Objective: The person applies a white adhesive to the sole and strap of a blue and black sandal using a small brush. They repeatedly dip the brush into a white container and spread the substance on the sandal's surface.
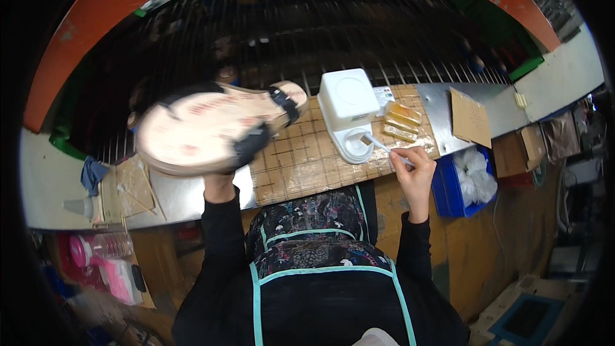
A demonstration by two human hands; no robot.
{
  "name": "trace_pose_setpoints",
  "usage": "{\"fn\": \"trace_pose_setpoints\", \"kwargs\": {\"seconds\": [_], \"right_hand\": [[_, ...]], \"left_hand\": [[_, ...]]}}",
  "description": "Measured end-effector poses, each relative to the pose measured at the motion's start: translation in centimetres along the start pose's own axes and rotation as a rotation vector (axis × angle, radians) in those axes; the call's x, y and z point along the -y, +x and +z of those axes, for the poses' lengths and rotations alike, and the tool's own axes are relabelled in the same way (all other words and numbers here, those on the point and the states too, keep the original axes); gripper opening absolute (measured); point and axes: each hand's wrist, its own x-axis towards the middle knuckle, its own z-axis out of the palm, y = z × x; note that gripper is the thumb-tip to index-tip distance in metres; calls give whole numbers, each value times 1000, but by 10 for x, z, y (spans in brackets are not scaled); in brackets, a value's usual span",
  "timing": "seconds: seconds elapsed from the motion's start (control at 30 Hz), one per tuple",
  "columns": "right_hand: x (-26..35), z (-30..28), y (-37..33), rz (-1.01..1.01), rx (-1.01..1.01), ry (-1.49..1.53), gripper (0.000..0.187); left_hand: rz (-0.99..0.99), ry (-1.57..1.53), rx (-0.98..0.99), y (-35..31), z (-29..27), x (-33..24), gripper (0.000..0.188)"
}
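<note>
A sandal (192, 129) with a pale footbed, reddish marks and black straps is held up on the left, blurred by motion. Underneath its near edge, my left hand (220, 187) grips it, the fingers mostly hidden by the sole. On the right, my right hand (415, 168) pinches the white handle of a small brush (379, 144). The brush's tip is at the round cup of a white glue dispenser (348, 99), whose square tank stands behind the cup. Just right of the dispenser lie several amber, translucent blocks (401, 122).
Cardboard covered with clear tape (291, 170) lies on the metal worktop. Beyond it runs a dark rack of bars (256, 41) under an orange frame. A cardboard piece (469, 117) leans at right, above a blue bin (448, 186) with white plastic bags. Thin sticks (142, 200) lie at left.
</note>
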Motion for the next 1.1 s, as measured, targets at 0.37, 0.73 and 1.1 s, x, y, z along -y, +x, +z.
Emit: {"fn": "trace_pose_setpoints", "kwargs": {"seconds": [0.37,0.73,1.1], "right_hand": [[-22,35,17,-496,-149,-489,7],[-31,2,46,-255,289,-237,15],[18,8,28,-383,-46,-57,15]], "left_hand": [[-671,-789,-234,-33,4,17,120],[-644,-1037,355,-21,-1,20,116],[-815,-406,-176,-36,39,31,87]]}}
